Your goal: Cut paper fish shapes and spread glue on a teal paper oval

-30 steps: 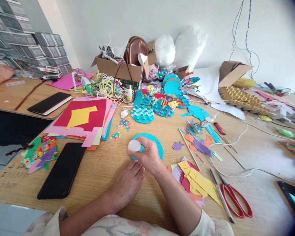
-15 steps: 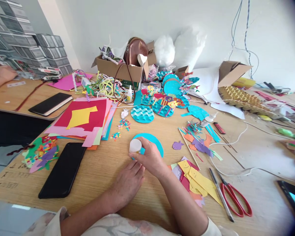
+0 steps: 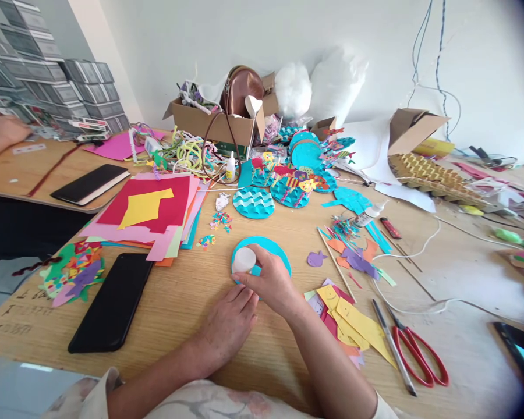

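In my right hand (image 3: 273, 282) is a small white glue bottle (image 3: 244, 260), gripped between thumb and fingers with its round base facing up. It is over the left part of a blue paper disc (image 3: 268, 241), and its nozzle is hidden. My left hand (image 3: 229, 317) lies flat on the table at the disc's near edge, fingers stretched out and close to my right hand. I cannot tell whether its fingertips press on the disc. Beyond the disc lie a blue disc with wavy strips (image 3: 253, 202) and small heaps of paper confetti (image 3: 220, 221).
Coloured paper sheets (image 3: 109, 212) and a black phone (image 3: 111, 302) lie to the left. On the right are a purple paper fish (image 3: 317, 258), paper scraps (image 3: 353, 320), a pen (image 3: 394, 346) and red-handled scissors (image 3: 419, 355). Another person's hand (image 3: 11, 128) rests at far left.
My right hand has shifted the glue bottle slightly to the right over the blue disc, uncovering more of its left edge. My left hand stays nearly still.
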The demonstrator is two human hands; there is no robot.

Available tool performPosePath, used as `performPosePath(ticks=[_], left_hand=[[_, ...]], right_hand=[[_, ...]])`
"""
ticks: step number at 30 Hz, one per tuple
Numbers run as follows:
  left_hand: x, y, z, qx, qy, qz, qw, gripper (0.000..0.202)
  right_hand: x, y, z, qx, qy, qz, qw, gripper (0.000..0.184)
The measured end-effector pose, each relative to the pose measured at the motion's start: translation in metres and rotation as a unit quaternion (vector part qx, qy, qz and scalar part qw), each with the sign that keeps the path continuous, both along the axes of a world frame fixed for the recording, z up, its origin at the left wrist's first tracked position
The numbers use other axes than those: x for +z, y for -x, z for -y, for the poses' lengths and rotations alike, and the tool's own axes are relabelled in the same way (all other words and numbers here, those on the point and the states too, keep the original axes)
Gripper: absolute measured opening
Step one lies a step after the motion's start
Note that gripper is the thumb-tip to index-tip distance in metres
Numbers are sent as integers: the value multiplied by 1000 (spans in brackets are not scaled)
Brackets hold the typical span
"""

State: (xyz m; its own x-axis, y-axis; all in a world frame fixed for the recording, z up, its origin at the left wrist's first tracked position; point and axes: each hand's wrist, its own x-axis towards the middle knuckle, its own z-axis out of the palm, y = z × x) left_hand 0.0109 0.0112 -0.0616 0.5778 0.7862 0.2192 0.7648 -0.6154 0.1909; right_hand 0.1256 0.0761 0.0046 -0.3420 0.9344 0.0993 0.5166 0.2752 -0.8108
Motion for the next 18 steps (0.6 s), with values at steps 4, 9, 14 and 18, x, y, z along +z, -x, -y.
performPosePath(ticks=[4,9,14,18], left_hand=[[-4,1,1,-2,-14,-6,1000,26],[-4,1,1,-2,-26,-16,1000,27],[-2,1,0,-3,-20,-13,1000,25],[-2,1,0,-2,-10,-7,1000,24]], right_hand=[[-2,1,-2,-7,1,-6,1000,18],[-2,3,-4,-16,9,-17,1000,17],[0,2,-3,-34,7,-17,999,20],[0,1,-2,-38,-11,-5,999,21]])
